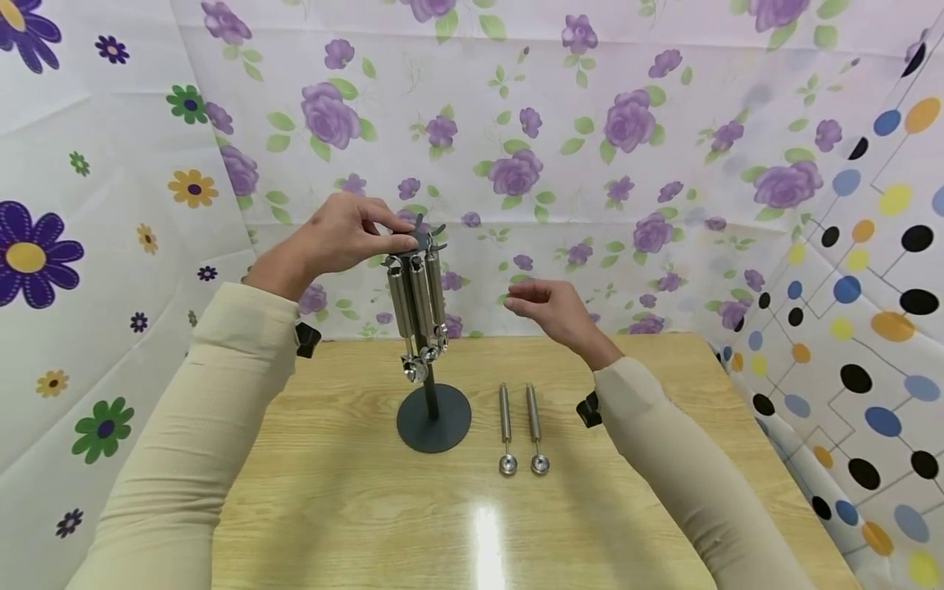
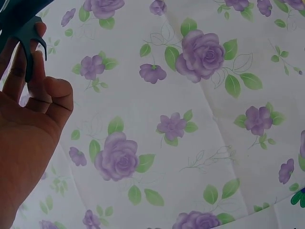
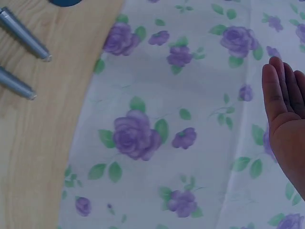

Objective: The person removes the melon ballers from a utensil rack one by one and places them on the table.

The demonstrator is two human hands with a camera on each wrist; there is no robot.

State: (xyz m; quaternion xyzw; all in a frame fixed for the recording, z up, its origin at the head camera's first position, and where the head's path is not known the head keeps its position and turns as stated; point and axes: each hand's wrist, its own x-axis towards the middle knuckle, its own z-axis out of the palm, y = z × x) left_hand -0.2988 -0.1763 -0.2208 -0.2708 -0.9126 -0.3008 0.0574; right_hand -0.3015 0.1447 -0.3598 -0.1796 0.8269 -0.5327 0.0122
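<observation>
A dark utensil stand [image 1: 434, 418] with a round base and a hooked top stands on the table. My left hand [image 1: 352, 233] pinches the top of the stand between thumb and fingers; in the left wrist view its dark hooks [image 2: 29, 52] show among the fingers. Several metal utensils [image 1: 419, 299] with thick steel handles and small shiny heads hang from the hooks, heads down. My right hand [image 1: 555, 315] is in the air right of the stand, fingers extended, holding nothing. Below it, two slim utensils [image 1: 505, 422] with steel handles and small round heads lie side by side on the table.
The light wooden table [image 1: 332, 508] ends at a flowered cloth [image 1: 560, 197] hung behind it. Patterned cloths also stand at the left and right sides. Black wrist straps [image 1: 306, 339] show at both sleeves.
</observation>
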